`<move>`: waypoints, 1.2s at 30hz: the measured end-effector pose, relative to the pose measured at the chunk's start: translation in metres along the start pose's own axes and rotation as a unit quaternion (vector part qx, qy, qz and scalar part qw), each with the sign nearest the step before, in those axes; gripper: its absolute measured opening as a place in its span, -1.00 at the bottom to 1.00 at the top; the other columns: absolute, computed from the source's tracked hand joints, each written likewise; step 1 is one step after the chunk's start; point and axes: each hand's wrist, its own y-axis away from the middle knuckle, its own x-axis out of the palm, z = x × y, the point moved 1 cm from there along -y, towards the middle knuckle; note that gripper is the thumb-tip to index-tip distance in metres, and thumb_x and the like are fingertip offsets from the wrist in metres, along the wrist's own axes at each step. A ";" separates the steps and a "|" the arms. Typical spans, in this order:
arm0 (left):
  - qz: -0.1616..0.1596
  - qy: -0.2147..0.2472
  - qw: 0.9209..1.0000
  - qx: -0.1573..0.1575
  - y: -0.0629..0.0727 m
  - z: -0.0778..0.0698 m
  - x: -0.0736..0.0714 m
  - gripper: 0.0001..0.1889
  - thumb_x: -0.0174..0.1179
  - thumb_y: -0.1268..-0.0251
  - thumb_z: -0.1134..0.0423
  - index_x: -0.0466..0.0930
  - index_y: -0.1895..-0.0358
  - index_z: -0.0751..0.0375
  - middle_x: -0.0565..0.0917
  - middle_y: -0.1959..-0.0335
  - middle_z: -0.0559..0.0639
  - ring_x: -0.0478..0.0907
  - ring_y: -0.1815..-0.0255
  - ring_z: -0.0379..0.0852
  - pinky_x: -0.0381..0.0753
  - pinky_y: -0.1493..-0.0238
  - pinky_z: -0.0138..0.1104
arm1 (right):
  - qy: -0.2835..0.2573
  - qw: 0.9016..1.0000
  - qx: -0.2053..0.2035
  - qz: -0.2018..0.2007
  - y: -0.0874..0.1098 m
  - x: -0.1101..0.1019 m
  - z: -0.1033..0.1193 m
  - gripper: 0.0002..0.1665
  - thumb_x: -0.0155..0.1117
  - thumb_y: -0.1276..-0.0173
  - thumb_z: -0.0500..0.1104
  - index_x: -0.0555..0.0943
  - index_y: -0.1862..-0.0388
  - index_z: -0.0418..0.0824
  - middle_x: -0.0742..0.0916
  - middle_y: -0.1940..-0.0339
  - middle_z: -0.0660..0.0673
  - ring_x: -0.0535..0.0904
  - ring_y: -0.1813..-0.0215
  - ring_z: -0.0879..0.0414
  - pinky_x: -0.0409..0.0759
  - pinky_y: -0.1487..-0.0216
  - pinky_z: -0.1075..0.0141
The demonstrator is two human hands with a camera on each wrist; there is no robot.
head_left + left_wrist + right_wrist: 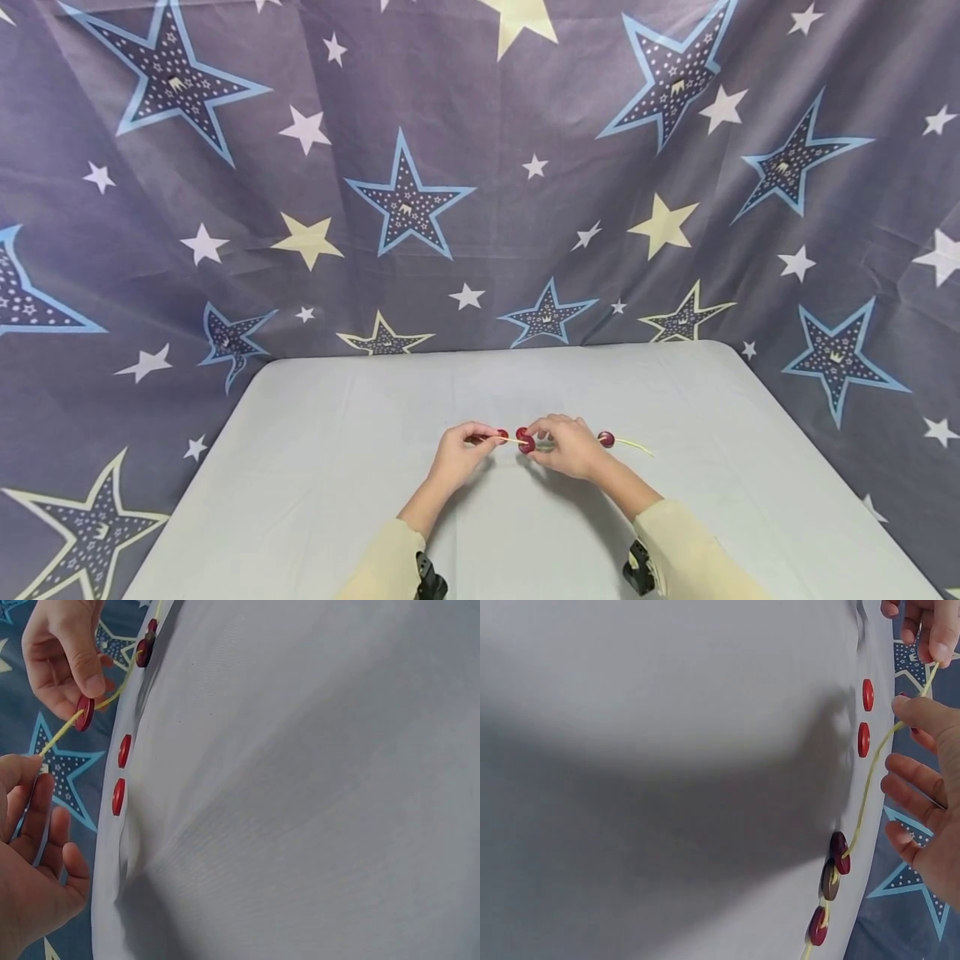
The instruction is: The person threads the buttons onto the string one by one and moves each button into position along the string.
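My left hand [459, 454] pinches a yellow cord [61, 733] between thumb and finger. Opposite it, my right hand [570, 448] pinches a dark red button [85, 712] by its edge, and the cord runs through this button. From there the cord trails to several threaded buttons lying on the table: a dark red button [841, 852], a brown button [830, 880] and another dark red button [819, 926]. Two loose bright red buttons, one upper [124, 751] and one lower [118, 797] in the left wrist view, lie on the table beyond the hands.
A white-covered table [360, 467] spreads under both hands. Behind it hangs a grey-blue curtain [450, 108] printed with stars. The cord's tail [636, 447] lies on the table to the right of my right hand.
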 end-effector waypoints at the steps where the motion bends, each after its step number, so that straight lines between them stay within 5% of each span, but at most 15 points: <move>1: 0.000 -0.001 1.000 -0.001 0.000 0.000 0.000 -0.89 0.29 -0.14 0.23 0.69 0.33 0.18 0.71 0.35 0.04 0.52 0.33 -0.20 0.48 0.23 -0.42 | 0.002 1.000 0.000 -0.002 0.000 0.000 -0.001 -0.70 0.44 -0.05 -0.08 0.63 0.20 -0.03 0.70 0.27 -0.03 0.59 0.17 0.05 0.31 0.18 0.22; 36: 0.001 -0.008 1.000 -0.027 -0.003 0.003 -0.003 -0.90 0.27 -0.15 0.24 0.68 0.32 0.18 0.68 0.37 0.01 0.49 0.35 -0.22 0.47 0.27 -0.43 | 0.019 0.999 0.037 0.014 0.003 -0.009 -0.019 -0.71 0.42 -0.04 -0.06 0.64 0.21 -0.04 0.71 0.27 -0.03 0.58 0.18 0.06 0.38 0.12 0.14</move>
